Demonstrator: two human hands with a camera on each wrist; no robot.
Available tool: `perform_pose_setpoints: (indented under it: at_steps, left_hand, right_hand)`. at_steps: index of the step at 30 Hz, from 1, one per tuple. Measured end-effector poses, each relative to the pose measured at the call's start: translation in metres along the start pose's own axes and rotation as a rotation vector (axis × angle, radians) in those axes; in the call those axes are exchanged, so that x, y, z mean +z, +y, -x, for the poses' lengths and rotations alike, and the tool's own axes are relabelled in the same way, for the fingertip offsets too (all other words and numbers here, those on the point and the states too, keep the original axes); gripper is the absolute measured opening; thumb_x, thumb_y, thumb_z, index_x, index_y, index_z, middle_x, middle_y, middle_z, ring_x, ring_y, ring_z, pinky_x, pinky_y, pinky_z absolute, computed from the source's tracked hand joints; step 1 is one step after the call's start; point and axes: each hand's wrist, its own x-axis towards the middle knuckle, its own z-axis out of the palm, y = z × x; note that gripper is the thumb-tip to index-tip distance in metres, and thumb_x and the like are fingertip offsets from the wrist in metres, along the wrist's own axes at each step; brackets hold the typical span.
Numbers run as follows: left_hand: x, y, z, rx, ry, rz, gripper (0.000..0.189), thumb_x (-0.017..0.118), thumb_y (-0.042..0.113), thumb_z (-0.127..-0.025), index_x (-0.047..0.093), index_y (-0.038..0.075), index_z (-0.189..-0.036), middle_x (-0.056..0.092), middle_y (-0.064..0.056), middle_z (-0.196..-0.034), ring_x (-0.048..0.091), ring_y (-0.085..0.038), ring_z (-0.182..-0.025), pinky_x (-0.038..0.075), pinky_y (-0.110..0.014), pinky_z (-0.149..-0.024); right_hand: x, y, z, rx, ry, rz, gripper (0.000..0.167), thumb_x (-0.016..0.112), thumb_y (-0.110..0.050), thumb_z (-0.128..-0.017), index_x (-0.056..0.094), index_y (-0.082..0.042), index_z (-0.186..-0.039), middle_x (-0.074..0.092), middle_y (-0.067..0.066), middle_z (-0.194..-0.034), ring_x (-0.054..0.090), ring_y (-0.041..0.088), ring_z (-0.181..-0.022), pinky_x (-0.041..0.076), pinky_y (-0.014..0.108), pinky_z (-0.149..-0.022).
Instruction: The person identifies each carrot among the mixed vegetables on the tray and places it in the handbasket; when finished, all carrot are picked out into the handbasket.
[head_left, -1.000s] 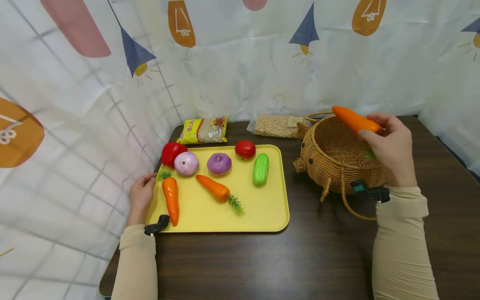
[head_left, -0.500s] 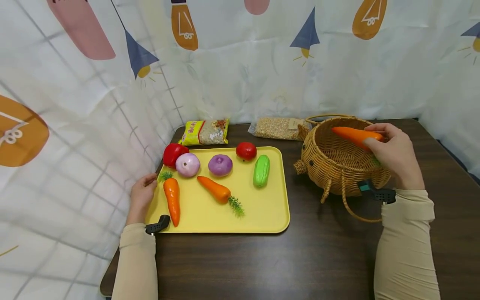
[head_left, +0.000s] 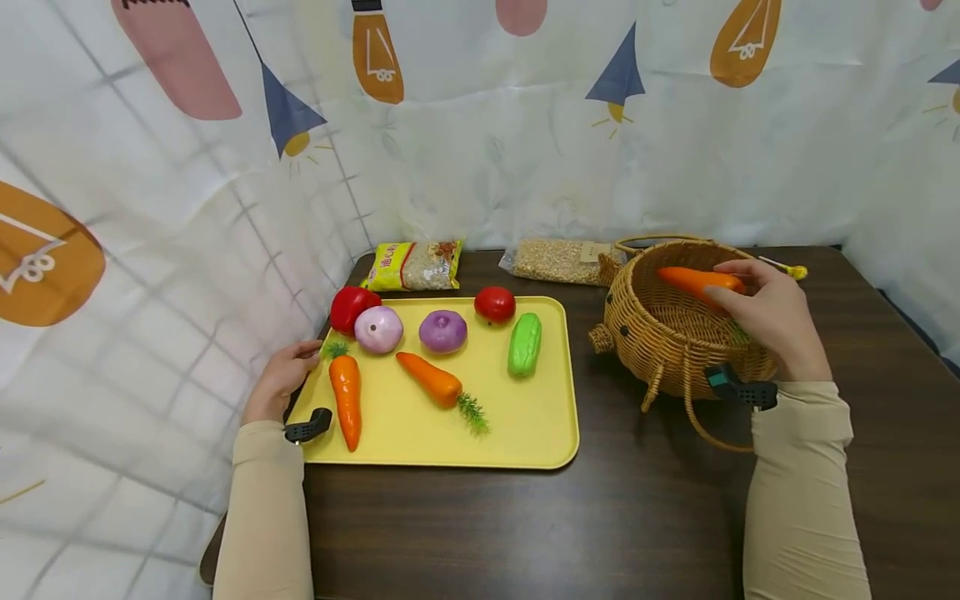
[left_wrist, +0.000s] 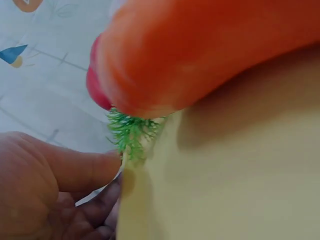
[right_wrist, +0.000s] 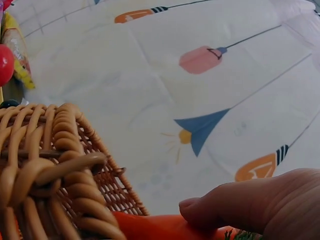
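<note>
An orange toy carrot (head_left: 690, 282) with green leaves is gripped by my right hand (head_left: 780, 317), thumb on the near side. The hand is at the right rim of a wicker basket (head_left: 648, 350) shaped like a pig, and the carrot's tip points left inside its mouth. In the right wrist view, the thumb presses on the carrot (right_wrist: 160, 225) beside the woven rim. At the far left, my left hand (head_left: 277, 379) pinches the edge of a yellow tray (head_left: 450, 442). The left wrist view has the thumb on the tray's rim, near another toy carrot (left_wrist: 165, 60).
On the tray lie two carrots (head_left: 346, 402), (head_left: 429, 377), a purple onion (head_left: 442, 332), a pale onion (head_left: 378, 329), a tomato (head_left: 495, 305), a green vegetable (head_left: 524, 346) and a red vegetable (head_left: 351, 310). Two food bags (head_left: 416, 265), (head_left: 558, 260) lie behind; a yellow-ended item (head_left: 795, 271) lies behind the basket.
My right hand has lowered the carrot from above the basket into its mouth. The left hand stays at the tray's edge. A yellow-ended item now shows behind the basket.
</note>
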Motion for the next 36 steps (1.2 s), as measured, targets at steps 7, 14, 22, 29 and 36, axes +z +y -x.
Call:
perform_pose_setpoints:
  at_steps: [7,14,22,29,36]
  left_hand:
    - [0.015,0.001,-0.004,-0.050,0.193,0.033,0.044,0.044,0.014,-0.101,0.048,0.000,-0.143,0.050,-0.024,-0.138,0.045,-0.032,-0.121,0.037,-0.026,-0.086]
    - [0.020,-0.001,0.000,-0.027,0.238,-0.006,0.046,0.042,0.023,-0.102,0.049,0.000,-0.142,0.050,-0.023,-0.139,0.046,-0.034,-0.120,0.039,-0.034,-0.089]
    - [0.022,-0.002,0.000,-0.020,0.250,-0.039,0.047,0.039,0.025,-0.103,0.048,0.000,-0.142,0.050,-0.023,-0.139,0.047,-0.035,-0.121,0.039,-0.039,-0.093]
    - [0.024,-0.002,0.002,-0.008,0.269,-0.037,0.046,0.040,0.024,-0.103,0.049,-0.001,-0.141,0.051,-0.023,-0.138,0.047,-0.035,-0.121,0.039,-0.040,-0.094]
    - [0.024,-0.003,0.002,0.008,0.298,-0.059,0.045,0.042,0.023,-0.103,0.052,-0.001,-0.139,0.052,-0.024,-0.136,0.048,-0.036,-0.120,0.040,-0.039,-0.092]
  right_hand:
    - [0.007,0.000,-0.006,-0.014,-0.009,0.025,0.058,0.057,-0.043,-0.096,0.052,-0.002,-0.137,0.053,0.026,-0.126,0.052,0.028,-0.089,0.045,0.023,-0.058]
    - [0.020,-0.005,-0.013,-0.041,-0.076,0.111,0.059,0.059,-0.044,-0.095,0.051,-0.003,-0.136,0.056,0.029,-0.122,0.053,0.034,-0.088,0.042,0.035,-0.061]
    - [0.027,-0.008,-0.014,-0.068,-0.105,0.159,0.053,0.060,-0.039,-0.096,0.053,-0.003,-0.134,0.058,0.030,-0.118,0.052,0.031,-0.078,0.040,0.036,-0.057]
    - [0.027,-0.010,-0.014,-0.050,-0.130,0.148,0.054,0.060,-0.040,-0.095,0.053,-0.004,-0.135,0.057,0.028,-0.124,0.057,0.036,-0.087,0.045,0.040,-0.061]
    - [0.024,-0.009,-0.013,-0.038,-0.150,0.101,0.061,0.059,-0.047,-0.094,0.050,-0.005,-0.138,0.054,0.027,-0.132,0.051,0.044,-0.116,0.046,0.056,-0.082]
